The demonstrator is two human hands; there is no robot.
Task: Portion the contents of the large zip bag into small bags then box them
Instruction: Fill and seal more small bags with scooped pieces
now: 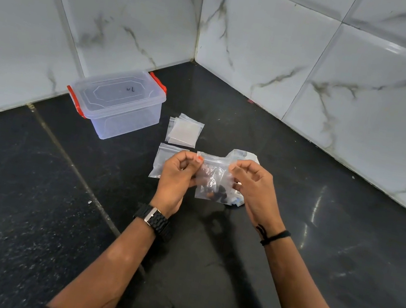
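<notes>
While both hands pinch the top edge of a small bag [212,179] at centre, left hand [177,173] and right hand [252,185] fingers curled, empty bags [185,131] lie at 12 o'clock, lidded box [117,103] at 10 o'clock on the counter [30,193], lid scribble unreadable

We see a small clear zip bag [212,179] held up by its top edge between our left grip [176,173] and right grip [252,185], dark and reddish bits in its bottom. Behind the right grip lies the crumpled large zip bag [245,158]. Empty small bags [185,131] lie beyond the left grip, and farther left the lidded clear box [118,103] with red latches.
</notes>
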